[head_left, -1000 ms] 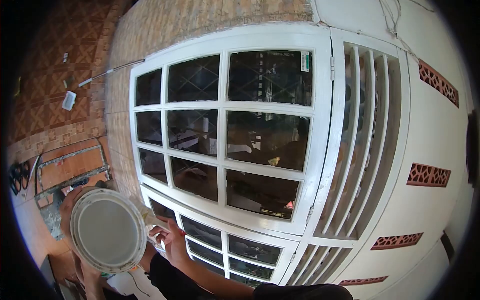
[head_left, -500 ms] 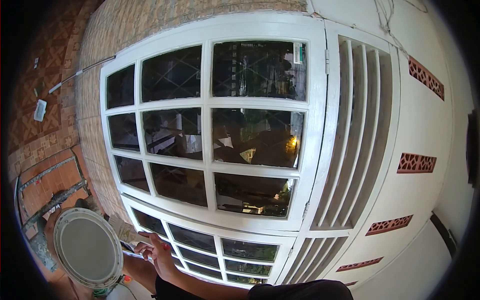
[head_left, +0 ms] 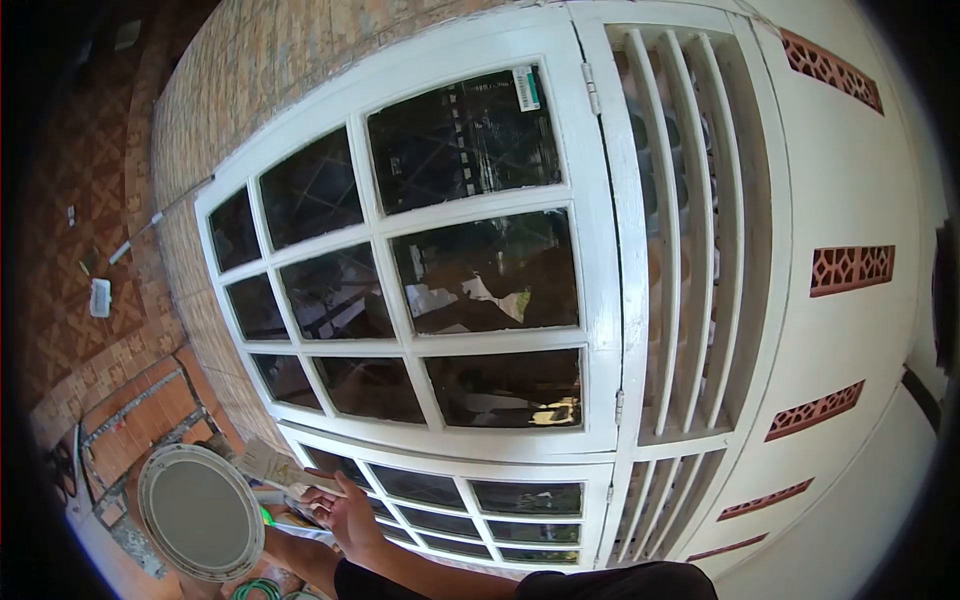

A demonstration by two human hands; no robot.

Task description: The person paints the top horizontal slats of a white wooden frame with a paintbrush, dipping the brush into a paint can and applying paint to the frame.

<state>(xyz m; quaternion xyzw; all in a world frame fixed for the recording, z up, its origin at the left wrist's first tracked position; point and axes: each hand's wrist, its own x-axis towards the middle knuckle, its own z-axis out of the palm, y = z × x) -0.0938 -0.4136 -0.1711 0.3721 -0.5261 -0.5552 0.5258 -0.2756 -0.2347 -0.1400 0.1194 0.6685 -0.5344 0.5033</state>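
The view is turned sideways, with the floor at the left. A round container of grey-white paint (head_left: pixel 203 512) is at the lower left, its open top facing the camera. My left hand (head_left: pixel 132 492) holds its far side, mostly hidden behind it. To the right of the container, my right hand (head_left: pixel 338 508) has its fingers closed around the pale handle of a wide paintbrush (head_left: pixel 268 466). The brush's broad end lies between the container and the white window frame (head_left: pixel 365 438).
White-framed glass panes and a slatted vent (head_left: pixel 690 240) fill the middle. Brick-patterned wall (head_left: pixel 250 90) borders the window. On the tiled floor lie a small white tray (head_left: pixel 100 298) and a pole (head_left: pixel 135 238). A metal frame (head_left: pixel 130 405) and green hose (head_left: pixel 258 590) are at lower left.
The view has tilted and shifted. My right hand's fingers, spread near the brush before, are now closed on its handle. The container appears farther right and stays in my left hand.
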